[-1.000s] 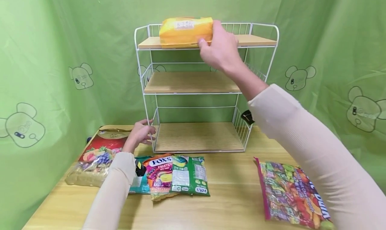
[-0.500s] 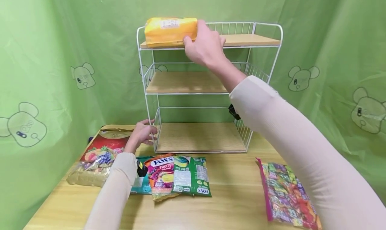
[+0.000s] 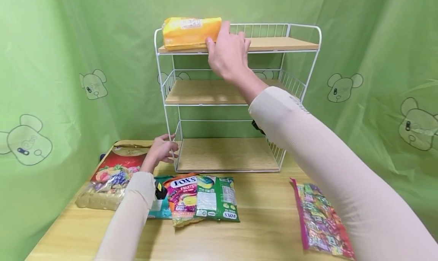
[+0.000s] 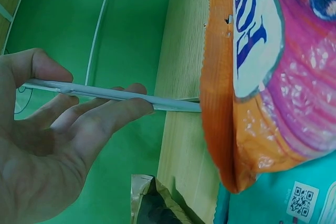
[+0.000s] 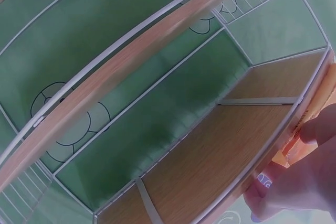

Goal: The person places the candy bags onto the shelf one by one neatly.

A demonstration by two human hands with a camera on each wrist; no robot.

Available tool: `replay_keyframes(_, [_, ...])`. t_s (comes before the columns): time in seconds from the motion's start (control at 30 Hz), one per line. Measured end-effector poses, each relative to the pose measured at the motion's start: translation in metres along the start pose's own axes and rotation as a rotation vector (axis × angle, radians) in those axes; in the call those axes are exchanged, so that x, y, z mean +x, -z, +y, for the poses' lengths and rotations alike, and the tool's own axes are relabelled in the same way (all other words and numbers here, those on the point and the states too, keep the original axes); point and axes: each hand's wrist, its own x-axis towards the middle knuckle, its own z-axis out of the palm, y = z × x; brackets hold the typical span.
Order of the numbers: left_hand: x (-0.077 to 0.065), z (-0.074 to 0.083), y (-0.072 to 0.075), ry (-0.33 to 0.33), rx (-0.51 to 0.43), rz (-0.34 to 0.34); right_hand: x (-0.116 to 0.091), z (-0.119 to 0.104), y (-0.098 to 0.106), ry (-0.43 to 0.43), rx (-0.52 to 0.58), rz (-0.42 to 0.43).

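My right hand (image 3: 228, 55) grips the right end of a yellow packet (image 3: 189, 32) at the left end of the top shelf (image 3: 280, 43). Its thumb lies on the packet's front and the fingers reach behind. In the right wrist view, thumb and fingertips hold the orange-looking packet edge (image 5: 302, 148) beside the board. My left hand (image 3: 161, 148) holds the front left post of the white wire rack (image 3: 168, 129) low down. The left wrist view shows the thumb on one side of the post (image 4: 105, 93) and the fingers on the other.
In front of the rack lie a green Fox's bag (image 3: 219, 198), an orange and purple Fox's bag (image 3: 184, 196) and a teal bag (image 3: 161, 207). A large red and gold bag (image 3: 113, 177) lies left; a colourful candy bag (image 3: 319, 219) lies right, partly behind my right sleeve.
My right hand has slid the yellow packet left along the top shelf to its left end, mostly in the first half second. The left hand has stayed on the post.
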Motion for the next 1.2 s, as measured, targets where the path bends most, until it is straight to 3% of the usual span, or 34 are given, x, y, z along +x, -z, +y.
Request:
replay_keyframes(0.53, [0.0, -0.002, 0.004, -0.002, 0.006, -0.004, 0.001, 0.001, -0.009, 0.058, 0.002, 0.097])
replay_keyframes(0.83, [-0.004, -0.001, 0.008, -0.003, 0.02, 0.005, -0.005, -0.001, -0.006, 0.052, 0.096, 0.134])
replay_keyframes(1.07, [-0.004, -0.003, 0.008, -0.003, 0.018, 0.008, -0.028, 0.008, -0.01, 0.188, 0.155, 0.244])
replay_keyframes(1.2, [-0.004, -0.003, 0.007, -0.007, 0.01, 0.009, -0.046, 0.015, -0.019, 0.247, 0.194, 0.203])
